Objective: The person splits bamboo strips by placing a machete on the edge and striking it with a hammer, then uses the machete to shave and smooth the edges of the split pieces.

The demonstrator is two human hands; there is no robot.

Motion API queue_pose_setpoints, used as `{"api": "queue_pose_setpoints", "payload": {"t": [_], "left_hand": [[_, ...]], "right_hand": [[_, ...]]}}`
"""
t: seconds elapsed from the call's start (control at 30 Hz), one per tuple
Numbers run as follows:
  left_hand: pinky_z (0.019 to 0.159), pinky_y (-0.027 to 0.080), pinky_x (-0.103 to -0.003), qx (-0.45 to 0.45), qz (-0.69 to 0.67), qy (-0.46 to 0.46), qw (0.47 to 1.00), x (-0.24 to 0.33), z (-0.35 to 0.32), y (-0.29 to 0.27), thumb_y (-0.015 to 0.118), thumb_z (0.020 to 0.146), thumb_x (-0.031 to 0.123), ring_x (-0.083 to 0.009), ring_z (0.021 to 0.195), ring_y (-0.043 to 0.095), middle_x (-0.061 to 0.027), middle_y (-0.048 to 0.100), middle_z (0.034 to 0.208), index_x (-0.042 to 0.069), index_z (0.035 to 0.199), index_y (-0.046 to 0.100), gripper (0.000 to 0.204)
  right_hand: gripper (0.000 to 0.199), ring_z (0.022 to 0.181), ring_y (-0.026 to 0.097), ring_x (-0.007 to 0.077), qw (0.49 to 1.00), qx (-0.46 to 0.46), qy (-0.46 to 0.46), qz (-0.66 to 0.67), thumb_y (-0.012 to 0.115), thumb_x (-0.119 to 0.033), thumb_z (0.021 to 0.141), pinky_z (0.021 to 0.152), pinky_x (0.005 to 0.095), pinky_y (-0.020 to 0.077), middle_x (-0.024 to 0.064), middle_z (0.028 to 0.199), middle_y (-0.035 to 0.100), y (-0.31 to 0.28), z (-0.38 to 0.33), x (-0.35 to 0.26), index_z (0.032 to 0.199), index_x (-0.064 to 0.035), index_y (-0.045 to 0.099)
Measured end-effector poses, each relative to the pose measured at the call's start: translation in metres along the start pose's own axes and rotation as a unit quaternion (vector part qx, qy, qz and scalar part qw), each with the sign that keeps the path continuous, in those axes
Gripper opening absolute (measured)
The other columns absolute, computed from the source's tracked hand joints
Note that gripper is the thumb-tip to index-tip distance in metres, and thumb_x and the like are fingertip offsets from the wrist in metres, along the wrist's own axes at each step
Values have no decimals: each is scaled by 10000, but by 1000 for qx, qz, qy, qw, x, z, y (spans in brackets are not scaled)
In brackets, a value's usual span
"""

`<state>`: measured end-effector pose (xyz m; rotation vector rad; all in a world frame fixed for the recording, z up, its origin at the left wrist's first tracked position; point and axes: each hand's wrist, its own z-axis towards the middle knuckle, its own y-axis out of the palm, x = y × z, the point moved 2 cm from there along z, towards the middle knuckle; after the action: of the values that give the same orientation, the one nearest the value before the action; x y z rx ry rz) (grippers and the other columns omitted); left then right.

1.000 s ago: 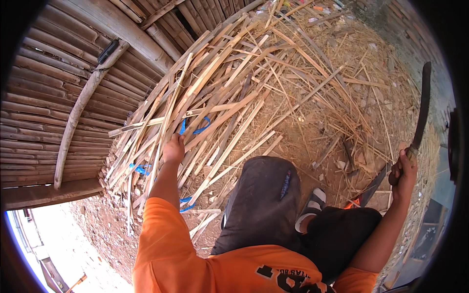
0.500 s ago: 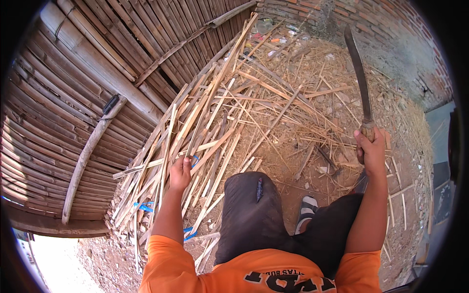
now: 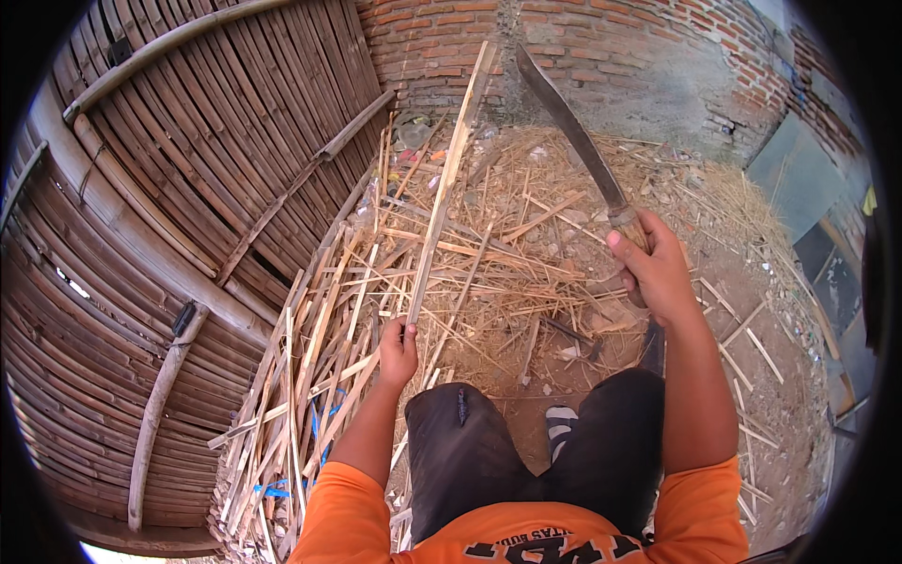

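Note:
My right hand (image 3: pixel 653 268) is closed round the wooden handle of a machete (image 3: pixel 575 133). Its long dark blade points up and to the left, toward the brick wall. With my left hand (image 3: pixel 398 352) I grip the near end of a long, pale wooden strip (image 3: pixel 449 179), which rises away from me above the litter on the ground. The blade and the strip stand apart, not touching. Beside my left forearm lies a heap of split wooden strips (image 3: pixel 324 348), with some blue strapping (image 3: pixel 272 490) among them.
A slatted bamboo wall (image 3: pixel 122 310) with pole braces closes off the left side. At the back stands a brick wall (image 3: pixel 629 61). Straw and splinters (image 3: pixel 526 273) cover the ground before my knees. Dark and grey panels (image 3: pixel 799 179) lean at the right.
My left hand has moved right and drawn a wooden strip up off the heap. The machete has shifted left and now tilts toward the strip. The view has tipped up toward the brick wall.

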<state>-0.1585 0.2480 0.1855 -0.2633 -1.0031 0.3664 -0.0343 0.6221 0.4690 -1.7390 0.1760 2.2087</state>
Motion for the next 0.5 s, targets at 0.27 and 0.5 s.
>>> {"api": "queue_pose_setpoints", "payload": {"t": [0.27, 0.5], "left_hand": [[671, 458, -297, -7, -134, -66, 989, 3, 11, 51, 511, 1065, 233, -128, 723, 546, -49, 601, 810, 26, 1001, 556, 221], [609, 421, -266, -128, -45, -113, 984, 54, -5, -6, 638, 1002, 236, -69, 681, 493, 0, 587, 761, 7, 1099, 592, 254]], "right_hand": [[458, 527, 466, 51, 999, -8, 20, 40, 696, -281, 964, 454, 208, 340, -7, 714, 535, -8, 11, -33, 1287, 7, 545], [397, 679, 599, 164, 979, 3, -107, -173, 742, -284, 905, 623, 352, 485, 58, 784, 630, 11, 10, 13, 1157, -6, 612]]}}
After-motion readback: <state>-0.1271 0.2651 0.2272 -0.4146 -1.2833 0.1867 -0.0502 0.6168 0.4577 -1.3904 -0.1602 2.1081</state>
